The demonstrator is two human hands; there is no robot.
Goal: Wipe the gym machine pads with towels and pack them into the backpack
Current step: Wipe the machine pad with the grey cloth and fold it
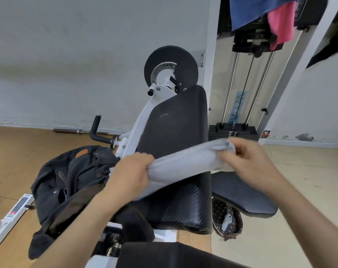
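Grey towel [183, 163] is stretched between both hands, held above the black back pad [175, 120] of the gym machine. Left hand [131, 175] grips its lower end with the fingers curled round a bunch of cloth; right hand [249, 161] pinches the upper end at about 2 o'clock from the left, though motion blur hides the exact finger positions. Towel appears folded lengthwise into a band and hangs slack in the middle.

Dark backpack [71, 182] sits at 9 o'clock from the left hand, mouth open, slumped against the white frame [139, 120]. Blue and pink cloths [268, 14] hang at 1 o'clock, over the weight stack.

Judgement: step in hand looks like folding or tightening the towel, either for a wipe or for packing; cannot tell which. To do it well:
- keep both ends gripped so the band does not unroll;
- if wiping, press it flat on the pad and draw it top to bottom;
- if packing, fold once more, then carry it towards 9 o'clock into the open mouth.
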